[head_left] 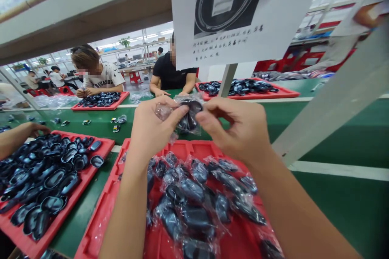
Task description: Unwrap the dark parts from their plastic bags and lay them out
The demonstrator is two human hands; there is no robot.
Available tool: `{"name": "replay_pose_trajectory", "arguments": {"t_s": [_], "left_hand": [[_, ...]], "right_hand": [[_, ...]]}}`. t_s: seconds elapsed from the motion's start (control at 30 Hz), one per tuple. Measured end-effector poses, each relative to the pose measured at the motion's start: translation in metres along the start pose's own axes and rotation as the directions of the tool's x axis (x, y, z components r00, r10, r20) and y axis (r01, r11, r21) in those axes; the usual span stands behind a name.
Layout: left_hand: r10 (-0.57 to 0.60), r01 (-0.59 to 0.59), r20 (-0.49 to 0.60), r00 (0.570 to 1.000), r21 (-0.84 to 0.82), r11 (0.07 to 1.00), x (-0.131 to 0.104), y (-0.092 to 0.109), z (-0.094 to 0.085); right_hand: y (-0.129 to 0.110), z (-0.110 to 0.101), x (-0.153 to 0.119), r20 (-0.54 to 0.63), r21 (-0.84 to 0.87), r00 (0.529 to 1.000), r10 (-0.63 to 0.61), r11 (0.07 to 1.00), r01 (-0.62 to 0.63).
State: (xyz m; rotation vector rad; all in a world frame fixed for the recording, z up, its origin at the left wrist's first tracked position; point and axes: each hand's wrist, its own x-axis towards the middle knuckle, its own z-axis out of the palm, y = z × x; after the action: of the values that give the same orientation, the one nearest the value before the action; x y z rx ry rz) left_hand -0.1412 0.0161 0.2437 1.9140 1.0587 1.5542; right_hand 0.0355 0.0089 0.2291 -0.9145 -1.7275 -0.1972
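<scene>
Between my two hands, over the far edge of a red tray [194, 145], is a dark oval plastic shell [192, 115] with clear plastic film around it. My left hand [154, 125] pinches the shell and crumpled film, thumb on top. My right hand [235, 125] has its thumb and index finger closed at the right edge of the wrapped piece; what exactly they pinch is partly hidden. Below my hands, the tray bears several dark shells in clear plastic bags [194, 190].
At left stands another red tray [103, 149] of unwrapped shells, with another person's hand [39, 129] beside it. Small parts [116, 128] lie on the green belt [103, 127]. A white post [334, 93] slants at right; a printed sheet [243, 44] hangs ahead. Two people sit opposite.
</scene>
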Motion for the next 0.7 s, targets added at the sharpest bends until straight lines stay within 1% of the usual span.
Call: {"name": "replay_pose_trajectory", "arguments": {"t_s": [0.03,0.07,0.13,0.17,0.2,0.23,0.27,0.3,0.33,0.37,0.4,0.43,0.47,0.5,0.53,0.57,0.6,0.63,0.67,0.7], "left_hand": [[0.003,-0.003,-0.006,1.000,0.004,1.000,0.000,0.001,-0.001],[0.003,-0.003,0.001,1.000,0.014,1.000,0.000,0.002,-0.002],[-0.002,0.001,0.012,1.000,0.057,0.998,-0.001,0.004,-0.007],[-0.004,0.003,0.008,1.000,0.085,0.996,-0.001,0.005,-0.010],[-0.008,0.008,-0.002,1.000,0.114,0.993,-0.001,0.005,-0.013],[-0.014,0.016,-0.014,1.000,0.133,0.991,-0.001,0.005,-0.015],[-0.021,0.024,-0.025,0.999,0.135,0.991,-0.001,0.004,-0.018],[-0.031,0.034,-0.026,0.999,0.121,0.992,0.000,0.004,-0.020],[-0.042,0.044,-0.017,0.999,0.100,0.994,0.000,0.003,-0.021],[-0.053,0.053,-0.003,0.999,0.080,0.995,0.000,0.003,-0.021],[-0.058,0.058,0.010,0.998,0.069,0.996,0.000,0.003,-0.021],[-0.061,0.059,0.017,0.998,0.075,0.995,0.000,0.004,-0.021],[-0.059,0.058,0.013,0.998,0.094,0.994,0.000,0.005,-0.020],[-0.054,0.054,0.003,0.999,0.118,0.992,0.000,0.006,-0.019],[-0.049,0.049,-0.005,0.999,0.136,0.989,0.000,0.007,-0.019],[-0.048,0.048,-0.005,0.999,0.149,0.988,0.000,0.009,-0.018],[-0.051,0.050,0.001,0.999,0.159,0.986,-0.001,0.010,-0.018],[-0.056,0.053,0.013,0.998,0.168,0.984,-0.001,0.011,-0.018],[-0.063,0.057,0.029,0.998,0.180,0.982,-0.001,0.011,-0.018],[-0.075,0.065,0.044,0.996,0.199,0.978,-0.001,0.011,-0.019]], "right_hand": [[-0.002,0.000,0.000,0.054,-0.003,0.999,-0.010,1.000,0.010],[-0.002,0.000,0.001,0.086,-0.004,0.996,0.017,1.000,-0.017],[0.005,0.002,0.004,0.049,-0.009,0.985,0.167,0.986,-0.167],[0.013,0.003,0.005,0.042,-0.016,0.966,0.255,0.967,-0.255],[0.023,0.005,0.006,0.074,-0.043,0.939,0.335,0.942,-0.333],[0.035,0.008,0.006,0.164,-0.101,0.900,0.404,0.914,-0.393],[0.047,0.011,0.005,0.307,-0.192,0.829,0.467,0.884,-0.426],[0.060,0.015,0.003,0.454,-0.307,0.716,0.530,0.847,-0.433],[0.071,0.019,0.001,0.556,-0.421,0.584,0.592,0.806,-0.416],[0.081,0.024,-0.002,0.596,-0.513,0.478,0.645,0.764,-0.391],[0.089,0.029,-0.005,0.589,-0.578,0.423,0.688,0.725,-0.375],[0.095,0.035,-0.007,0.549,-0.619,0.424,0.720,0.691,-0.373],[0.098,0.040,-0.010,0.492,-0.639,0.468,0.734,0.670,-0.377],[0.100,0.046,-0.013,0.453,-0.637,0.528,0.719,0.675,-0.372],[0.099,0.051,-0.016,0.453,-0.610,0.578,0.678,0.709,-0.354],[0.096,0.055,-0.019,0.496,-0.550,0.612,0.616,0.768,-0.327],[0.092,0.060,-0.023,0.581,-0.437,0.631,0.514,0.851,-0.292],[0.087,0.064,-0.027,0.678,-0.278,0.632,0.375,0.927,-0.252],[0.081,0.069,-0.032,0.759,-0.102,0.613,0.220,0.970,-0.221],[0.076,0.073,-0.036,0.805,0.046,0.587,0.084,0.978,-0.204]]}}
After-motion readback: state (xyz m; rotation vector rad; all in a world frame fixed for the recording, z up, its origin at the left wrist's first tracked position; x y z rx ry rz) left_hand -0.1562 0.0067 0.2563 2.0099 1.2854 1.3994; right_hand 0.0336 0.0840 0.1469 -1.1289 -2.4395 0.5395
